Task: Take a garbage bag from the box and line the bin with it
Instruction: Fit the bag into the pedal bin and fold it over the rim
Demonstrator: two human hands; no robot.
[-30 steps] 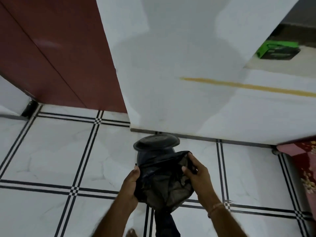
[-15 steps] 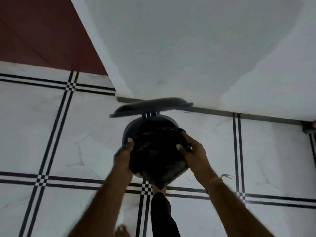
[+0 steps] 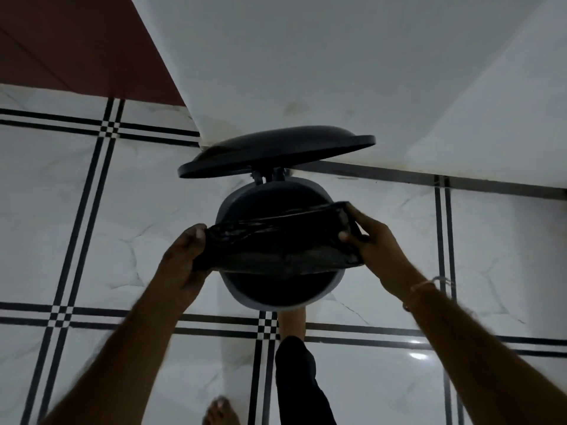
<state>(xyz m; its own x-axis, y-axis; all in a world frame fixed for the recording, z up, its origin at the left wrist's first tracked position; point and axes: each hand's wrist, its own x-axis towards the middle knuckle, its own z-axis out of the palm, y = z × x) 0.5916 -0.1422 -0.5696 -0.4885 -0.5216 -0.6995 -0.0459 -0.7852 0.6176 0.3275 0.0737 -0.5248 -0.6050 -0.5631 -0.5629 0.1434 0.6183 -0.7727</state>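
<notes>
Garbage bag (image 3: 276, 243) out of box, stretched across bin (image 3: 333, 288) mouth beneath raised lid (image 3: 276, 153). Left hand (image 3: 181, 256) and right hand (image 3: 376, 240) spread apart, each clamped on bag edge. Remaining, by judgement: seating inside, folding over rim.

2 hands (left (image 3: 181, 259), right (image 3: 376, 245)), 1 garbage bag (image 3: 282, 243), 1 bin (image 3: 280, 297), 1 raised lid (image 3: 276, 154), 2 feet.

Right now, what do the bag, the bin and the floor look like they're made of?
Garbage bag: thin black plastic film, glossy, wrinkling where both hands stretch it. Bin: probably moulded grey plastic, matte, with a smooth rim and hinged lid. Floor: polished marble-look tiles, veined and reflecting light; real stone or ceramic, can't tell.
</notes>
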